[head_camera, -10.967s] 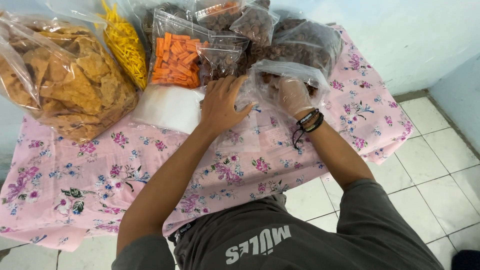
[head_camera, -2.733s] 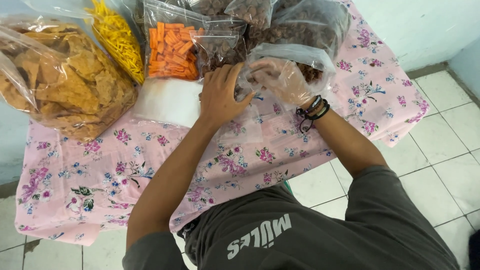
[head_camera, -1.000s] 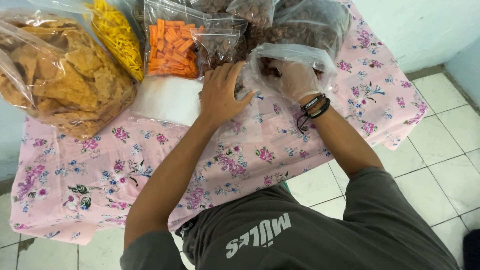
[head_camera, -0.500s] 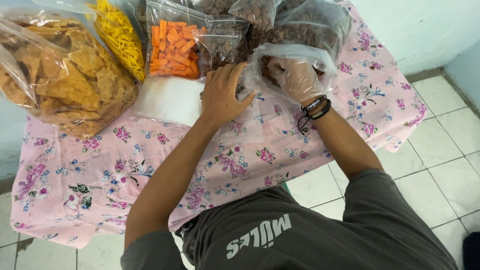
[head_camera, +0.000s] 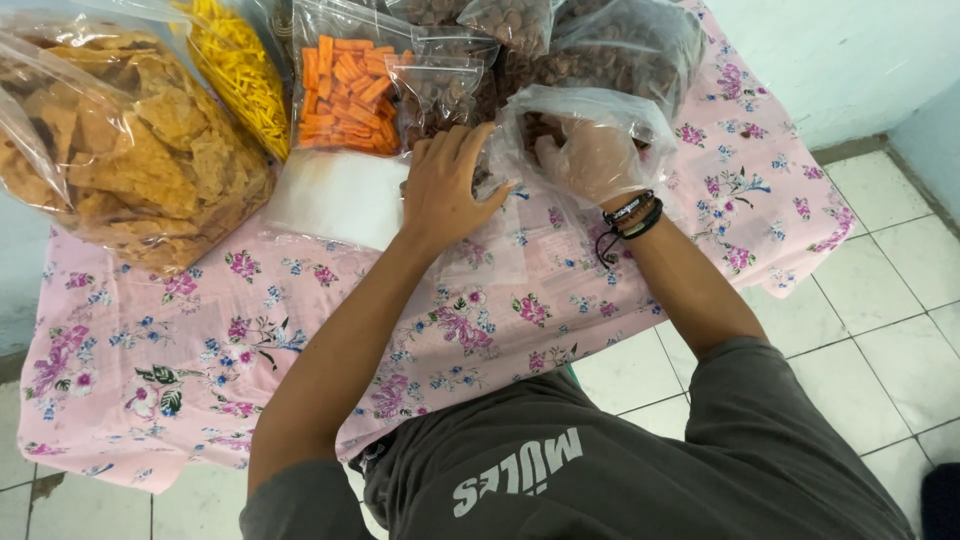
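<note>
My left hand (head_camera: 445, 185) lies fingers-forward on the top of a small clear bag (head_camera: 490, 245) that rests on the pink flowered tablecloth (head_camera: 200, 340), gripping its upper edge. My right hand (head_camera: 590, 155) wears a thin clear glove and black wristbands. It is inside the open mouth of a large clear bag of brown snack pieces (head_camera: 625, 60), fingers curled around some of them. The two hands are a short gap apart, with the big bag's rim between them.
Behind the hands stand a bag of orange sticks (head_camera: 345, 95), a bag of yellow sticks (head_camera: 240, 75), a big bag of golden chips (head_camera: 130, 150) and smaller bags of brown snacks (head_camera: 440, 95). A white stack (head_camera: 335, 200) lies left of my left hand. White floor tiles (head_camera: 880, 300) are at right.
Over the last second my gloved right hand has come up from deeper in the big bag and shifted slightly left, its fingers curling. My left hand has stayed on the small bag.
</note>
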